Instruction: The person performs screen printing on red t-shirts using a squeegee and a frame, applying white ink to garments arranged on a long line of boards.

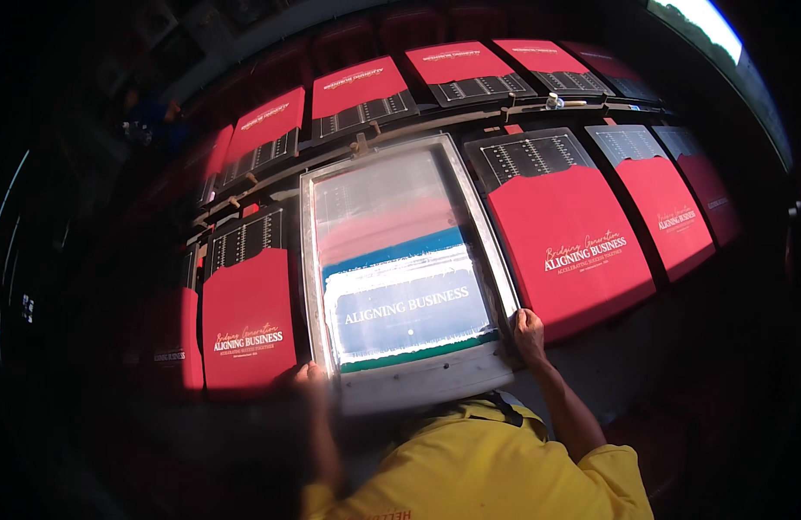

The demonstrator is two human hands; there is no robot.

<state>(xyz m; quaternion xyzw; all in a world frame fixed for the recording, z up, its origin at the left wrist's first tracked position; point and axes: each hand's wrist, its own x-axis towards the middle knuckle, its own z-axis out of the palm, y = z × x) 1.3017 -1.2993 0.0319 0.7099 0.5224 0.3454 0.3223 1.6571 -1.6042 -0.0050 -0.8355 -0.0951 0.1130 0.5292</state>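
Observation:
A silver-edged screen printing frame (482, 224) lies in front of me over one of the boards in the near row. White ink rings the see-through window of its mesh (400, 334), where pale lettering shows, with a blue band above and a green band below. My right hand (529, 335) is closed on the frame's near right corner, fingers curled over the edge. At the near left corner my left hand (311, 374) grips the frame's edge; it is dim and partly blurred. What lies beneath the frame is mostly hidden.
Red shirts with white and gold print lie on flat boards on both sides, one shirt (574, 234) at right and another (247, 325) at left. A far row holds more red shirts (459, 62). A rail (392, 132) runs between the rows, with a small white object (554, 100) on it.

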